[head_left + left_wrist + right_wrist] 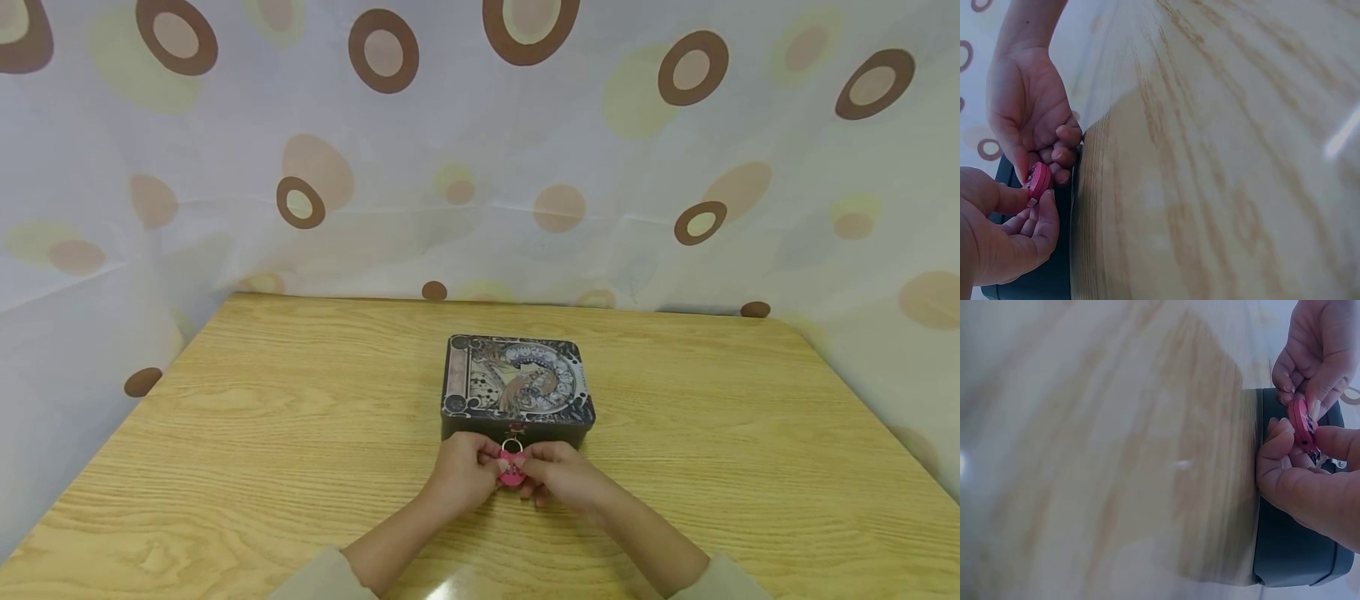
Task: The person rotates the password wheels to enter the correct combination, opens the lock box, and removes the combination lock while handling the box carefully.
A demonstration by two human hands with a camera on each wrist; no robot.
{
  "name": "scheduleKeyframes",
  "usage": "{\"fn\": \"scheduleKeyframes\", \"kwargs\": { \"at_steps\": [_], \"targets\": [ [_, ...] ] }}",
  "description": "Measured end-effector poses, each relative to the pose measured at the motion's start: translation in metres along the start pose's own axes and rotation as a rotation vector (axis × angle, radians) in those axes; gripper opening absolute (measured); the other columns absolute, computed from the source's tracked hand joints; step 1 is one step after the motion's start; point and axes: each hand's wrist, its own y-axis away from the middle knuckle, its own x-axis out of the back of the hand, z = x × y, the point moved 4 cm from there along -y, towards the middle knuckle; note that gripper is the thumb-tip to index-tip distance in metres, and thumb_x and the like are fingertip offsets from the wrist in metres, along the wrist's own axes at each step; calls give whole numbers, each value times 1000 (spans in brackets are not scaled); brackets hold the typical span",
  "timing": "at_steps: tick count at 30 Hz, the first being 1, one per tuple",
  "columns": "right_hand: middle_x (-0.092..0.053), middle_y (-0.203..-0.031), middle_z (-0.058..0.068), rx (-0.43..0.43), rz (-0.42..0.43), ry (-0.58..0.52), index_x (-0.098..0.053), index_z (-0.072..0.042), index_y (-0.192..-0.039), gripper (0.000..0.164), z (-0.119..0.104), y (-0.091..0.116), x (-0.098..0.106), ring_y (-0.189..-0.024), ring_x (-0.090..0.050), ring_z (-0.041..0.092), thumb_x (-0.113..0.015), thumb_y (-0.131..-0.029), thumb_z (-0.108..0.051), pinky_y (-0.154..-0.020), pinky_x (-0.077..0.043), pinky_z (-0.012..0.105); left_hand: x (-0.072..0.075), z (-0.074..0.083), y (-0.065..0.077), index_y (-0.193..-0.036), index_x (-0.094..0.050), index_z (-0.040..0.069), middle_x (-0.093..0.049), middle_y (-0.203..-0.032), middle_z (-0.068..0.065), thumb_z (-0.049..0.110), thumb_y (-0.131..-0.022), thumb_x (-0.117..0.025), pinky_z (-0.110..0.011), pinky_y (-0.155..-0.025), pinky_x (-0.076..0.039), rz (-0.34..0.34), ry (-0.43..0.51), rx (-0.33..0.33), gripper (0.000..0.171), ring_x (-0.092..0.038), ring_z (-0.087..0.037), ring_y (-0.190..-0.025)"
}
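Note:
A small pink combination padlock [512, 478] with a silver shackle [512, 445] is at the front of a dark tin box [558, 432] with an illustrated lid, just below its red and metal latch [517, 428]. My left hand [461, 471] pinches the padlock's left side between thumb and fingers. From the other side, my right hand [572, 482] pinches it too, thumb on the face with the number dials. In the right wrist view, the padlock [1299, 422] is held on edge between both hands, before the dark box wall [1291, 550]. Fingers partly hide the dials.
The box rests on a wood-grain table [300, 433], its lid down. Behind the table hangs a pale curtain [465, 125] with brown and yellow circles. Light-coloured sleeves [326, 575] cover both forearms near the front edge of view.

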Motion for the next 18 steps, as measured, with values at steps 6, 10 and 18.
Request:
{"fn": "scheduleKeyframes", "kwargs": {
  "at_steps": [6, 10, 18],
  "targets": [
    [-56, -70, 0, -9, 21, 2, -54, 12, -100, 27, 0, 1, 1, -65, -53, 8, -46, -94, -12, -56, -44, 20, 0, 0, 0, -79, -65, -9, -64, -68, -12, -5, -79, -63, -17, -45, -43, -2, 2, -5, 4, -50, -8, -54],
    [-56, -70, 0, 0, 29, 14, -54, 13, -100, 26, 1, 1, 2, -65, -53, 8, -47, -93, -11, -56, -44, 20, 0, 0, 0, -79, -65, -8, -63, -68, -11, -5, -79, -62, -18, -45, -43, -4, 8, -6, 5, -50, -8, -54],
    [-59, -73, 1, 24, 28, 42, -54, 11, -98, 23, 3, 0, 2, -67, -55, 8, -54, -89, -10, -57, -46, 20, 0, -1, 0, -80, -65, -9, -63, -70, -12, -5, -79, -61, -18, -46, -44, 0, 12, -3, 5, -52, -8, -54]
  ]
}}
